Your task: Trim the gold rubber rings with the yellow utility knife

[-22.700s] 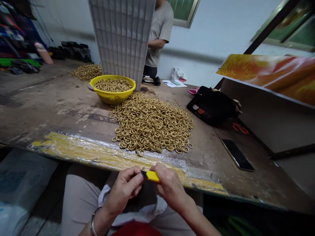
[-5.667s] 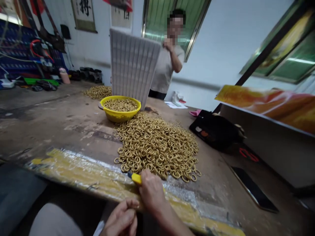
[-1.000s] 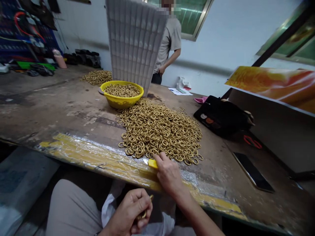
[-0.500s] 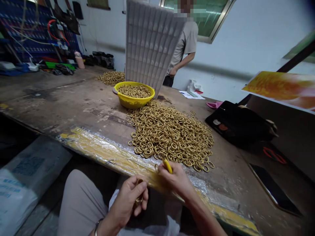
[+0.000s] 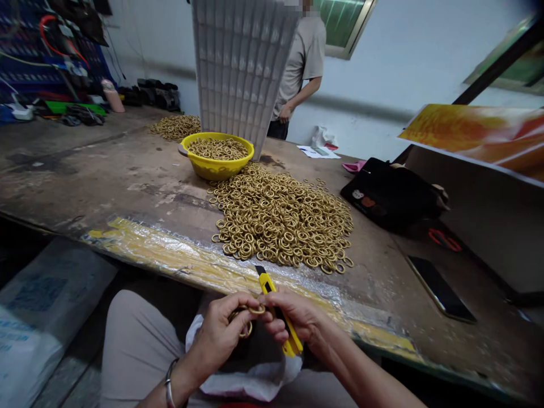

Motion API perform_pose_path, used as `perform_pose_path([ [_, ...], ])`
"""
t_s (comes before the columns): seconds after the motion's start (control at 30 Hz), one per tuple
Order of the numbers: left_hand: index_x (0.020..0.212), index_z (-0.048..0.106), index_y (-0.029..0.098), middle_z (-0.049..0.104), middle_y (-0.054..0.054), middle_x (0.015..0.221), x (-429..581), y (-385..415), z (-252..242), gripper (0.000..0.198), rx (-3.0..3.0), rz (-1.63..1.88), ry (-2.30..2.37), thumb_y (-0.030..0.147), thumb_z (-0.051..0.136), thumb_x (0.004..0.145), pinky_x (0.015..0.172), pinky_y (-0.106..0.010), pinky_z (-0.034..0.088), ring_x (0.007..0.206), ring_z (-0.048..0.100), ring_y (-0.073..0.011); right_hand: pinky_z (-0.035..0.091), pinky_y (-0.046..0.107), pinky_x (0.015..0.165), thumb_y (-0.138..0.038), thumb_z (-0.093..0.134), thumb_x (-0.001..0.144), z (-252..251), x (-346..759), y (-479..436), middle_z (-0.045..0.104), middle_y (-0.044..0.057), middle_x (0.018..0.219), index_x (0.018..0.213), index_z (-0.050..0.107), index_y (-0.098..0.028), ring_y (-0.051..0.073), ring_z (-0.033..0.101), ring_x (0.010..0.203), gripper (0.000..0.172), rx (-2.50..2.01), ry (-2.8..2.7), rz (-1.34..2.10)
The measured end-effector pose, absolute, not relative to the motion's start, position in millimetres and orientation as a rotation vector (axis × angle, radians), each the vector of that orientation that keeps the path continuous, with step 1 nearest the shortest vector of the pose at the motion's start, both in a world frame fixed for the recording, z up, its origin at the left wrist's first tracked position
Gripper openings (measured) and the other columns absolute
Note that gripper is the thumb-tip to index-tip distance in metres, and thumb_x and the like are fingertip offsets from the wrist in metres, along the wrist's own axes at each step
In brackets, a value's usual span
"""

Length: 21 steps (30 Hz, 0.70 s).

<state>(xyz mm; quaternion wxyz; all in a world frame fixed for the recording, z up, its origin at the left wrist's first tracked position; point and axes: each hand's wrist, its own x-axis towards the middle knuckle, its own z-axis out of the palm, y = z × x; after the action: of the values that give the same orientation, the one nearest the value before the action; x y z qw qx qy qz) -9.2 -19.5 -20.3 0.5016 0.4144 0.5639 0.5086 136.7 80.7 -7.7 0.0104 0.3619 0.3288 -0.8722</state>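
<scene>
Head view, left hand grip pinching brass rings over the lap, right hand grip closed on yellow cutter, apparently touching a ring, ring pile on counter beyond.

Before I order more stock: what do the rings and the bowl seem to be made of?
Rings: probably brass or a brass-plated metal, judging by the dull gold sheen with glints on the rims. Bowl: likely plastic, going by its uniform bright yellow, smooth semi-gloss wall and moulded handle tab.
</scene>
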Motion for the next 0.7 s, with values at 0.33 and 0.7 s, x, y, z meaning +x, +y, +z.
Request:
perform_pose_path([
  [0.33,0.089,0.067,0.01,0.069,-0.008,0.075,-13,-14,-23,0.038,0.584,1.198,1.205,0.041,0.073,0.068,0.033,-0.017,0.038,0.044,0.051,-0.0091,0.03,0.023,0.056,-0.034,0.045,0.09,7,153,60,0.048,-0.001,0.064,0.071,0.048,-0.018,0.012,0.043,0.059,0.025,1.425,2.744,-1.513],
  [0.7,0.083,0.058,0.013,0.055,0.003,0.047,-5,-10,-28,0.042,0.658,1.187,1.244,0.052,0.07,0.072,0.033,-0.015,0.032,0.034,0.041,-0.0067,0.026,0.028,0.061,-0.004,0.049,0.081,7,156,45,0.063,0.003,0.087,0.088,0.056,-0.019,0.017,0.058,0.073,0.018,1.345,2.79,-0.51],
])
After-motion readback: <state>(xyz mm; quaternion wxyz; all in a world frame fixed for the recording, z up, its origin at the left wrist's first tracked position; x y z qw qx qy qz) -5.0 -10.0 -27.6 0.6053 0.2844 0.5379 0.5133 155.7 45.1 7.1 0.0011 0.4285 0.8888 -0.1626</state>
